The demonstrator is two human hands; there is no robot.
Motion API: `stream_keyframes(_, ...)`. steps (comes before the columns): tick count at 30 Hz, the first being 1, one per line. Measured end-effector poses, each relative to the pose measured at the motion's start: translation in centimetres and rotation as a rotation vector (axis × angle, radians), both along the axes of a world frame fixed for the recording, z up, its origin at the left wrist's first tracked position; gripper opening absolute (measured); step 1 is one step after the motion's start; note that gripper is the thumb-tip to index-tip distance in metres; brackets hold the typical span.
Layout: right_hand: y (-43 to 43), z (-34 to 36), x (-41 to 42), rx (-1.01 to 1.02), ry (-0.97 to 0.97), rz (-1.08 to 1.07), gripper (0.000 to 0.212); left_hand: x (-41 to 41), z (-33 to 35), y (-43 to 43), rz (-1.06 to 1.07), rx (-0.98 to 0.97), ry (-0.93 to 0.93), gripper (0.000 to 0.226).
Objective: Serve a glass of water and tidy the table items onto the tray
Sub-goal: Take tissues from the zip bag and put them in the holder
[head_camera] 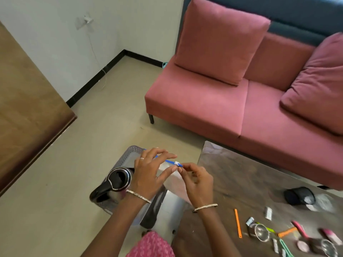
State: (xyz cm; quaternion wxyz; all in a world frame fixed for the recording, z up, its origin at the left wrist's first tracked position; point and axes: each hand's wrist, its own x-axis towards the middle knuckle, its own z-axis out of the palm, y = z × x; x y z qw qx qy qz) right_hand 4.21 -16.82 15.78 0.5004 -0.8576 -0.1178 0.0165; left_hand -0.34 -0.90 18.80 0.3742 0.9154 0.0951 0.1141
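Observation:
Over the silver perforated tray (128,154) I hold a clear zip bag (178,184) with a blue zip strip (168,161) and a white slider (176,163). My left hand (148,175) pinches the bag's top edge between thumb and fingers. My right hand (197,182) pinches the strip just beside the slider. A steel kettle (116,182) with a black lid and handle stands on the tray under my left wrist. A long dark object (154,210) lies on the tray below the bag.
The dark table (241,173) at right carries an orange stick (238,223), a black pouch (299,195), small clear glasses (260,232), blister packs and pink items near its front right. A pink sofa (204,108) stands behind it. A wooden panel (27,99) is at left.

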Motion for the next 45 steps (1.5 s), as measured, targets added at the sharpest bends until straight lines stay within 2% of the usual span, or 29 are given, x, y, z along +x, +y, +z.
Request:
stream_keyframes(6,-5.2,6.9,-6.1,-0.013,-0.302,-0.022,0.009,-5.1,5.4,-5.2,-0.069,-0.048,-0.137,0.037)
stream_keyframes(12,-10.2,11.0,-11.6,0.06,-0.363,-0.067,0.007,-9.8,9.0,-10.6,-0.104,-0.113,-0.291,0.019)
stream_keyframes(15,-13.0,12.1,-14.2,0.106,-0.364,-0.133,0.007,-11.7,9.9,-13.4,-0.144,-0.092,-0.295,0.011)
stream_keyframes(19,-16.7,13.4,-17.3,0.082,-0.438,-0.247,0.011,-13.3,10.6,-17.4,-0.211,-0.013,-0.317,0.01)
stream_keyframes(22,-19.4,14.5,-19.1,0.081,-0.476,-0.353,0.014,-14.2,11.1,-20.2,-0.253,-0.035,-0.338,0.013)
stream_keyframes(28,-25.5,15.5,-21.0,0.135,-0.457,-0.558,0.017,-14.2,11.4,-23.6,-0.344,-0.06,-0.342,0.013)
stream_keyframes(35,-32.4,15.7,-21.0,0.215,-0.425,-0.721,0.036,-12.2,10.4,-27.7,-0.418,-0.07,-0.316,0.007)
stream_keyframes(37,-34.5,15.5,-20.6,0.209,-0.417,-0.763,0.033,-11.4,10.1,-29.3,-0.426,-0.079,-0.316,0.005)
stream_keyframes(42,-41.3,15.0,-19.0,0.261,-0.356,-0.872,0.007,-9.0,10.5,-34.0,-0.453,-0.109,-0.315,0.007)
stream_keyframes(45,-45.1,15.2,-17.7,0.301,-0.31,-0.829,0.004,-7.7,11.2,-37.5,-0.483,-0.248,-0.307,0.006)
